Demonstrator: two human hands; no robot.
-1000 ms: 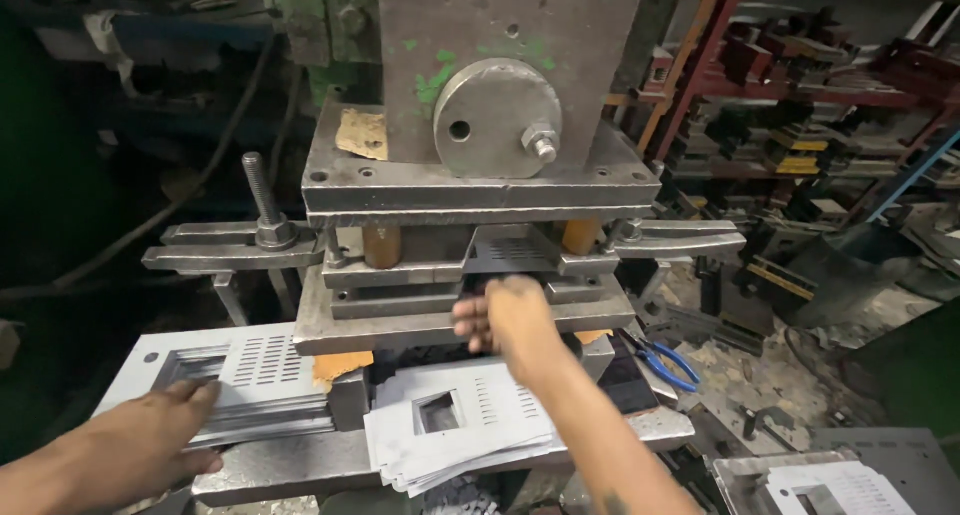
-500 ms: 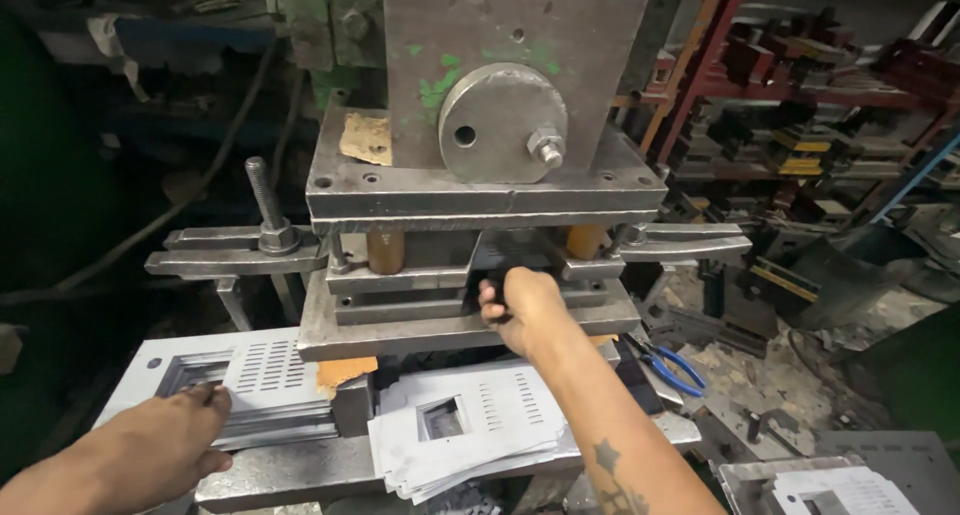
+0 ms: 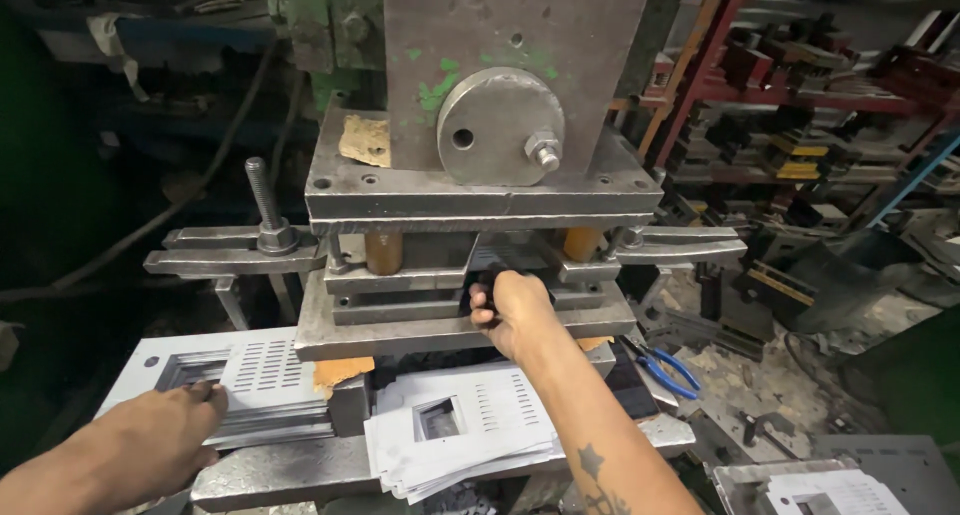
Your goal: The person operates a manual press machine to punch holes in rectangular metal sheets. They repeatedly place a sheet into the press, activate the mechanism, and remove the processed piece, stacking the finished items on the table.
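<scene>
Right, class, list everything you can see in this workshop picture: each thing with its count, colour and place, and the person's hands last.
Press machine: one, grey steel with green paint patches, centre.
Round disc with bolt: one, grey, on the press front.
Threaded stud: one, grey, left of the press.
Punched sheets under the left hand: a stack, light grey, lower left.
Punched sheets in front of the press: a stack, white-grey, lower centre.
Pliers: one, blue handles, right of the press.
Shelving: red and blue frames, right background.
Left hand: resting on the left stack.
Right hand: reaching into the die gap; grip unclear.
</scene>
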